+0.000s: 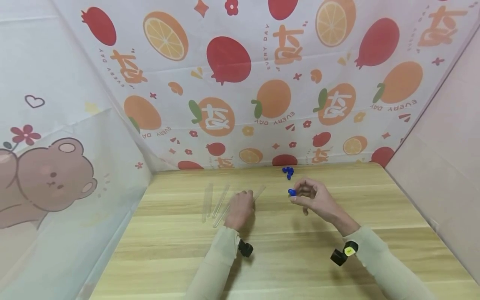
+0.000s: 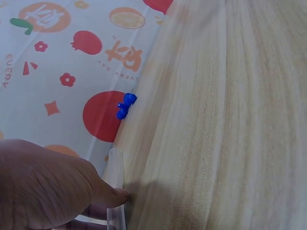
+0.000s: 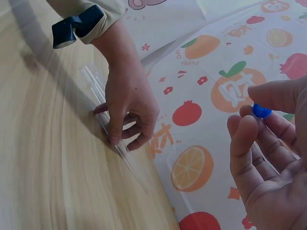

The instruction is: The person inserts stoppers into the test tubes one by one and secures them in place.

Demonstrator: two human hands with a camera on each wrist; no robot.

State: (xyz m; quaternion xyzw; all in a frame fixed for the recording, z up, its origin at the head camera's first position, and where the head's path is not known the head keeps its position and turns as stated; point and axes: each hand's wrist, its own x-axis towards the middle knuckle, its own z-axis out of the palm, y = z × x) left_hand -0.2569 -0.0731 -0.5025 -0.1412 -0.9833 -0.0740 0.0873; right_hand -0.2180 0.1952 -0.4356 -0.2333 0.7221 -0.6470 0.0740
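My left hand [image 1: 240, 209] reaches over the table and pinches a clear test tube [image 1: 259, 193] between thumb and fingers. In the left wrist view one end of that tube [image 2: 116, 167] sticks out past the thumb. My right hand [image 1: 316, 202] is held to the right of it, a small blue stopper [image 1: 292, 192] pinched at the fingertips. The right wrist view shows this stopper [image 3: 262, 111] between thumb and index finger, the other fingers loosely bent. More clear tubes [image 1: 221, 201] lie side by side just left of my left hand.
Several blue stoppers [image 1: 288, 171] lie in a small cluster at the table's back edge, beyond my right hand. A fruit-printed cloth [image 1: 240, 104] hangs behind the wooden table [image 1: 165, 258]. A bear-printed sheet [image 1: 56, 183] hangs on the left, and a pale wall [image 1: 446, 158] stands on the right.
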